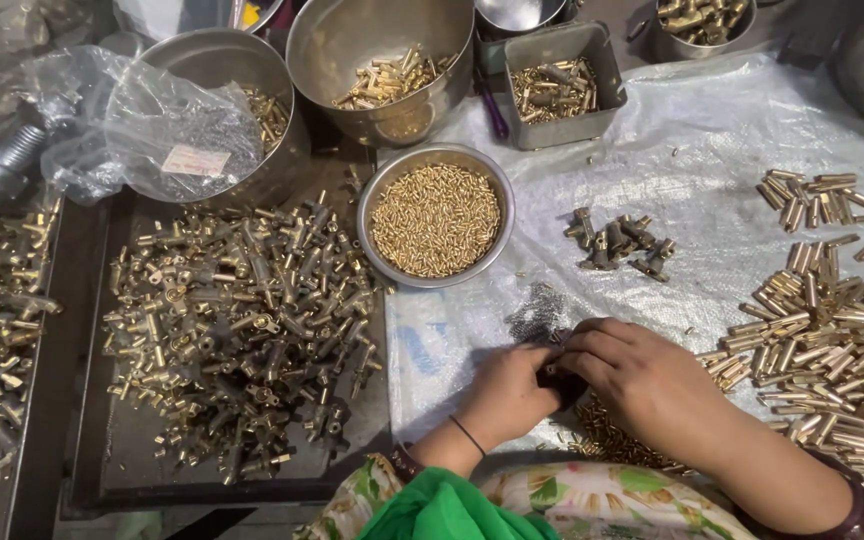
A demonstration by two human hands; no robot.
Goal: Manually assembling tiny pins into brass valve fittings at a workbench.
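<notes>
Your left hand (505,393) and right hand (640,378) meet over the plastic sheet (712,180), both pinching a small dark part (559,384) between them, just below the springs pile (537,312). Brass tubes (832,350) at right.

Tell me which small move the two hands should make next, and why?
Probably the right hand should reach to the pile of brass tubes on its right for one more piece. Both hands meet over a small dark part, the left hand steadying it, and that pile lies nearest. What the fingers grip is hidden.
</notes>
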